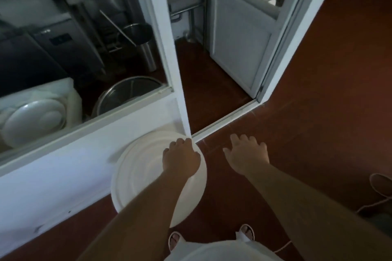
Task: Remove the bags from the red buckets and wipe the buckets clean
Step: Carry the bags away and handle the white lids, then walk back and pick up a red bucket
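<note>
Head view shows, at the left, a white lid (148, 176) leaning against the low white wall (63, 165) under the window. The left hand (180, 159) grips its top edge, fingers curled over the rim. The right hand (247, 154) hovers over the red floor (318, 112), fingers spread, holding nothing. No red bucket or bag is visible. I think the lid should be set steady so that it cannot roll.

We see a round lid (148, 178) leaning against the low wall (63, 176) under a window (74, 38), left of the doorway (214, 82). Behind the glass, a metal pot (125, 95) sits right of another lid (31, 123).
</note>
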Demonstrator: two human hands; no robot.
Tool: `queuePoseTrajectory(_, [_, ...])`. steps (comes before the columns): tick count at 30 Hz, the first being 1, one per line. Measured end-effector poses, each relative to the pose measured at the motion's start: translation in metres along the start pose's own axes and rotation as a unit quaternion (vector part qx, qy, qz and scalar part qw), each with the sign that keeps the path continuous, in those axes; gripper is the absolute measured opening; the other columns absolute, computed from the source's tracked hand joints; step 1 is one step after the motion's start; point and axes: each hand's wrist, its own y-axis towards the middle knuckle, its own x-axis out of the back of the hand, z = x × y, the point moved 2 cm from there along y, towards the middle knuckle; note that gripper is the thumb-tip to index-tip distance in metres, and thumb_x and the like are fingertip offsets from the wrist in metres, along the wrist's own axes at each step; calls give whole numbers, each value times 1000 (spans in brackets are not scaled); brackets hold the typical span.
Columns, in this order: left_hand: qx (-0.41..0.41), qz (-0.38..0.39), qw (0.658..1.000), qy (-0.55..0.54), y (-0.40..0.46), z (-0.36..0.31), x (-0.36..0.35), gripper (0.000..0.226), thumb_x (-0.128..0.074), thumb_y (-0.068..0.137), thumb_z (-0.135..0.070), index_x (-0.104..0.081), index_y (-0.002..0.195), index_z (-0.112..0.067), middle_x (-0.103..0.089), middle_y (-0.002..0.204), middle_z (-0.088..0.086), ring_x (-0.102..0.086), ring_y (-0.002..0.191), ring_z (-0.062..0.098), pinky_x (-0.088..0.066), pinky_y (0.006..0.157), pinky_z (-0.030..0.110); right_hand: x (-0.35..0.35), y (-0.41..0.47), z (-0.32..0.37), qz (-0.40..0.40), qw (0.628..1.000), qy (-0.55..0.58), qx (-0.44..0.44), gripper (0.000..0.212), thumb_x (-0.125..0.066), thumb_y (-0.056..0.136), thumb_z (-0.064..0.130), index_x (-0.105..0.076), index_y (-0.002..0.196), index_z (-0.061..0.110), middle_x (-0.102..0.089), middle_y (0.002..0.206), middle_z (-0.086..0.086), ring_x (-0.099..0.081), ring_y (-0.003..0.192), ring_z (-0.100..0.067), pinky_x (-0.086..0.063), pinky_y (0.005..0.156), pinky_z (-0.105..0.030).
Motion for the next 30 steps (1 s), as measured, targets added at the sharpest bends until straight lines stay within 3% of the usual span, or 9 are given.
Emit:
queuePoseTrajectory(7, [-126, -26, 991, 22, 35, -210, 38, 50, -46, 101, -42, -49, 145, -20, -56, 141, 5, -53, 127, 27, -46, 101, 46, 62, -12, -191, -55, 993, 23, -99, 60, -29, 98, 61, -40, 146, 26, -52, 142, -3, -47, 131, -29, -38, 100, -56])
queuePoseTrajectory(10, [-189, -38, 981, 33, 44, -295, 49, 45, -48, 100, -43, -53, 139, -21, -57, 137, 4, -54, 124, 27, -45, 99, 46, 83, -24, -270, -75, 985, 29, -152, 59, -30, 98, 61, -42, 144, 26, -53, 139, -1, -47, 128, -27, -39, 97, -54])
queuePoseTrajectory(12, [-227, -47, 972, 42, 50, -348, 55, 42, -49, 99, -43, -56, 133, -20, -59, 133, 5, -55, 122, 28, -46, 97, 46, 95, -30, -320, -83, 977, 40, -191, 57, -30, 98, 60, -44, 141, 26, -53, 137, -1, -47, 127, -27, -39, 98, -54])
queuePoseTrajectory(18, [-321, -38, 943, 75, 81, -481, 57, 49, -48, 99, -45, -54, 141, -21, -58, 138, 4, -53, 127, 28, -46, 100, 47, 108, -36, -440, -79, 950, 75, -294, 58, -28, 99, 61, -45, 141, 25, -52, 138, -2, -46, 128, -28, -39, 99, -54])
queuePoseTrajectory(23, [-391, -7, 915, 103, 135, -596, 47, 55, -45, 100, -48, -47, 149, -22, -52, 147, 3, -50, 132, 28, -46, 104, 48, 107, -26, -541, -77, 914, 115, -380, 57, -27, 98, 61, -47, 138, 25, -54, 137, -1, -47, 130, -29, -37, 99, -56])
queuePoseTrajectory(30, [-480, 0, 869, 118, 235, -766, 67, 52, -45, 100, -49, -51, 144, -23, -55, 145, 2, -51, 131, 27, -45, 104, 47, 143, 20, -678, -76, 844, 165, -504, 59, -25, 95, 61, -49, 135, 24, -54, 136, -5, -47, 129, -32, -38, 105, -59])
